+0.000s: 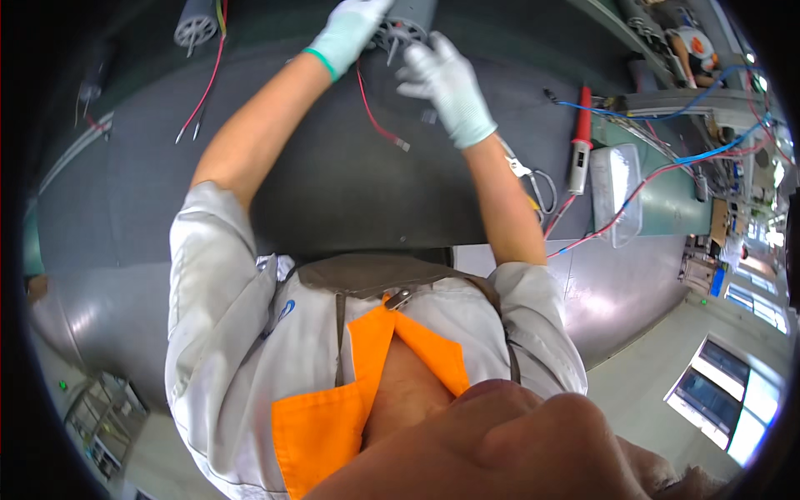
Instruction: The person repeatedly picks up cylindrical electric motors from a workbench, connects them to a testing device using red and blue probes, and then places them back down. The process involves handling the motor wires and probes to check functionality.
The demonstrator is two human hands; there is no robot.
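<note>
At the far edge of the dark bench mat, a grey cylindrical motor [414,12] lies with its vented end and thin shaft toward me. My left hand [352,32], in a white knit glove with a green cuff, is closed against the motor's left side; its fingertips are partly cut off by the picture's top edge. My right hand [448,87], gloved the same way, is at the right of the shaft end with fingers apart. Whether a fingertip touches the motor I cannot tell. A red lead [372,117] hangs from the motor onto the mat.
Another grey motor [197,23] with red and black leads lies far left, beside a darker one [97,73]. Right of my right forearm are scissors [545,190], a red-and-grey corded handheld tool [581,142] and a clear plastic box [615,196]. Blue cables [617,109] cross the right side.
</note>
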